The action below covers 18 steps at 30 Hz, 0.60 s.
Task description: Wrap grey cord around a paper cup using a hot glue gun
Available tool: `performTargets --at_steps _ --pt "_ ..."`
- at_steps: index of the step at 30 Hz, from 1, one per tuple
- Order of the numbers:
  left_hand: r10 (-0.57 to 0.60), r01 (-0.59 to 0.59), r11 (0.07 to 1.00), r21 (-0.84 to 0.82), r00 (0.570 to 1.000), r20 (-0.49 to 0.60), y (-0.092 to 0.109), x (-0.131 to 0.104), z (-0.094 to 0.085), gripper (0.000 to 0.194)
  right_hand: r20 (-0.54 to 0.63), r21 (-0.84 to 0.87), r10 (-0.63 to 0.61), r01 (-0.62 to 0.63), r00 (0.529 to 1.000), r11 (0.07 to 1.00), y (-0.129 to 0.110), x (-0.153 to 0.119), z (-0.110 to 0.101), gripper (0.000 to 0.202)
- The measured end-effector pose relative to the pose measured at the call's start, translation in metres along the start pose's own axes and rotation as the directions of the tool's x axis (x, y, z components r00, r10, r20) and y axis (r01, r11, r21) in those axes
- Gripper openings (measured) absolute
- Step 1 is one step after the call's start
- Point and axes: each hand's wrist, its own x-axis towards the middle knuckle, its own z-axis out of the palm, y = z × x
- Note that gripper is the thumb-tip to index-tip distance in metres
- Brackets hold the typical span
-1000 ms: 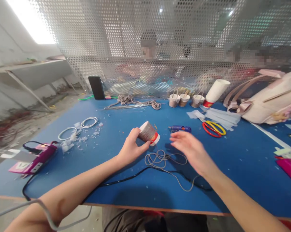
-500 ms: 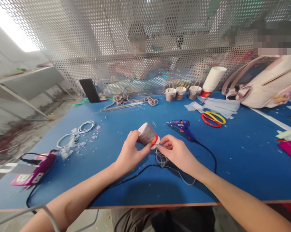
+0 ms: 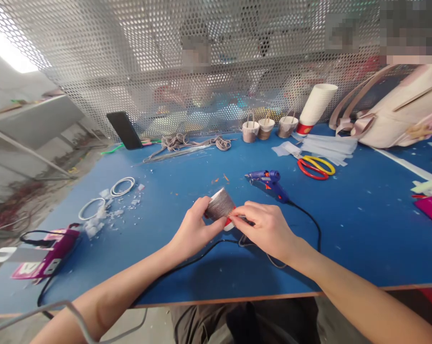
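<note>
A paper cup (image 3: 220,204), its upper part wound with grey-brown cord, lies tilted between my hands above the table. My left hand (image 3: 196,224) is closed around the wound side, thumb near the edge of the winding. The red and white base of the cup shows below the cord. At that edge my right hand (image 3: 261,224) pinches, thumb and forefinger together, on what looks like the cord, mostly hidden by the fingers. Loose cord (image 3: 277,263) trails on the table under my right hand. A blue glue gun (image 3: 269,180) lies just beyond it.
Scissors with red and yellow handles (image 3: 314,167) lie by translucent strips (image 3: 329,145). Several cups stand at the back, beside stacked paper cups (image 3: 316,105). A phone (image 3: 124,130), cord bundles (image 3: 176,142), white rings (image 3: 123,186) and a pink power strip (image 3: 49,253) occupy the left.
My right hand has moved from the cup's base up to the edge of the winding. The cup has turned slightly in my left hand. The view has shifted a little.
</note>
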Motion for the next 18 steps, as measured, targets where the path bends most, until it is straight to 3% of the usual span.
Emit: performTargets --at_steps 7,18 --pt "-0.028 0.029 0.999 -0.022 0.999 0.04 0.0009 0.0008 0.0005 0.017 -0.02 -0.012 0.01 -0.011 1.0 1.0 -0.0007 0.0002 0.002 0.017" --pt "-0.028 0.029 0.999 -0.015 0.998 0.05 0.002 0.0018 0.0 0.019 -0.012 0.017 0.129 -0.129 0.992 0.991 0.0007 -0.0001 0.0027 0.012"
